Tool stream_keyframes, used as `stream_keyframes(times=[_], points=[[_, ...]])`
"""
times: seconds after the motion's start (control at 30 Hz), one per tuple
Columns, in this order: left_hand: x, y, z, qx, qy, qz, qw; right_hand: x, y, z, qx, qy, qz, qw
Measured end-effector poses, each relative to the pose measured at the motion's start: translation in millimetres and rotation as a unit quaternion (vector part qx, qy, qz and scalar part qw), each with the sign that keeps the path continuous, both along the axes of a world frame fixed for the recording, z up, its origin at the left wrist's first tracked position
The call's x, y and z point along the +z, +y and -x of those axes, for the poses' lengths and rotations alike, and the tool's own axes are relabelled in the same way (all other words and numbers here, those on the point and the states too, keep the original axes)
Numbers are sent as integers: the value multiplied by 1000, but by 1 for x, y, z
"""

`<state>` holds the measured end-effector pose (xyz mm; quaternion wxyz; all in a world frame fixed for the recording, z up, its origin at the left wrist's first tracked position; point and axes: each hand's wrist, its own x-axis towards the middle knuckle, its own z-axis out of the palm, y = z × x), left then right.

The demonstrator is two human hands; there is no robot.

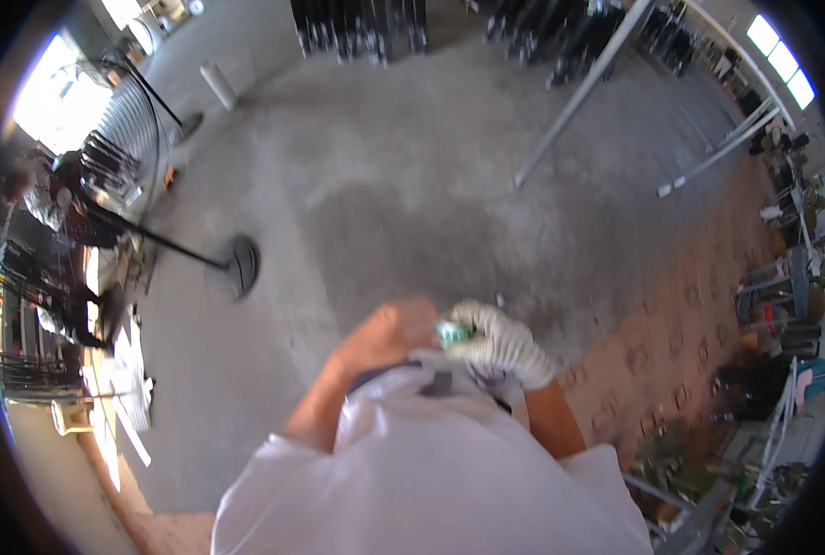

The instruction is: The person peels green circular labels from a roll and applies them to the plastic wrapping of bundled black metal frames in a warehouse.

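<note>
My right hand (500,342) wears a whitish knitted work glove. Its fingers are closed round a small green-and-white object (451,333), whose kind I cannot make out. Bare and smeared by motion, my left hand (394,328) is just to the left of that object, close to its end. Whether the left fingers touch it or hold anything cannot be seen. Both hands are in front of my waist, above the grey floor.
A black fan stand with a round base (238,266) is at the left, near a person (47,199). A white pole (579,97) slants down at upper right. Dark items hang in rows (357,28) at the back. Cluttered tables (782,305) line the right side.
</note>
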<state>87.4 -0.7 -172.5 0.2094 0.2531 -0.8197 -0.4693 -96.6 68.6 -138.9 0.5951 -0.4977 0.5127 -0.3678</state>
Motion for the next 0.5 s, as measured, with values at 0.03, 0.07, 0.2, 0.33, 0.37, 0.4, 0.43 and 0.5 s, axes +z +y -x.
stream_keyframes(times=[0.03, 0.07, 0.2, 0.33, 0.37, 0.4, 0.43, 0.5], points=[[-1, -11, 1, 8, -4, -35, 999, -11, -11, 5, 30, 11, -33, 999], [6, -25, 0, -7, -14, -39, 999, -15, -25, 3, 28, -22, -51, 998], [11, -78, -16, 0, -57, -71, 996, -3, -81, -22, 3, 91, -113, 989], [7, -120, -45, 5, -72, -109, 991, -26, -126, -42, 43, 108, -78, 990], [4, -127, -51, 12, -73, -102, 992, -24, -136, -48, 56, 123, -67, 988], [3, -133, -58, 31, -89, -103, 990, -39, -144, -53, 62, 107, 5, 992], [4, -140, -63, 44, -104, -101, 988, -44, -155, -57, 73, 95, -20, 993], [4, -153, -71, 70, -114, -98, 986, -48, -175, -63, 93, 71, -69, 991]])
